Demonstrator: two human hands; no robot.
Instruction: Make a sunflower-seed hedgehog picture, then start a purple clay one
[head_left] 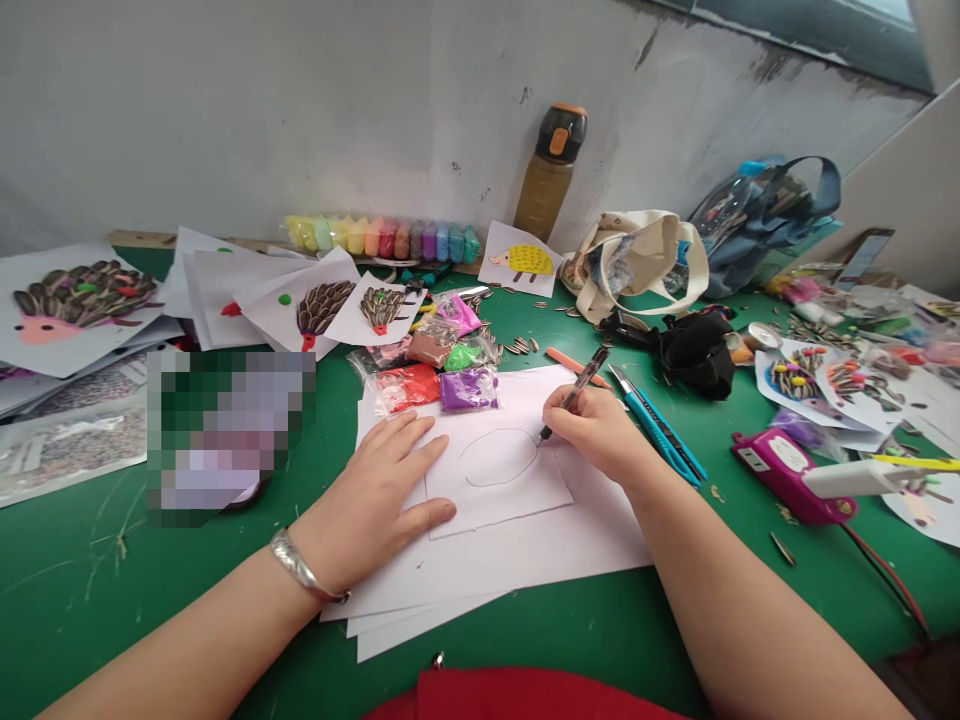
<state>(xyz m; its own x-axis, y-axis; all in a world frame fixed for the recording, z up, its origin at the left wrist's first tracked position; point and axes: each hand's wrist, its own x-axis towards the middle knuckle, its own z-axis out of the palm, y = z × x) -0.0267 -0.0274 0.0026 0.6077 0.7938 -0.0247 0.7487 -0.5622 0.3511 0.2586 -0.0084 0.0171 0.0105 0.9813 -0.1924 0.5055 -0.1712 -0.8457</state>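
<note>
White paper sheets lie in a loose stack on the green table in front of me. My right hand grips a black pen, its tip touching the top sheet at the right side of a drawn oval. The oval's line is open on its left, inside a drawn straight-sided outline. Flat on the left part of the paper rests my left hand, fingers spread and holding nothing. Just beyond its fingertips are a red clay packet and a purple clay packet.
A teal utility knife and an orange marker lie right of the paper. Hedgehog pictures with seeds are at left. A bottle, cloth bag and magenta device stand around. A blurred patch covers something at left.
</note>
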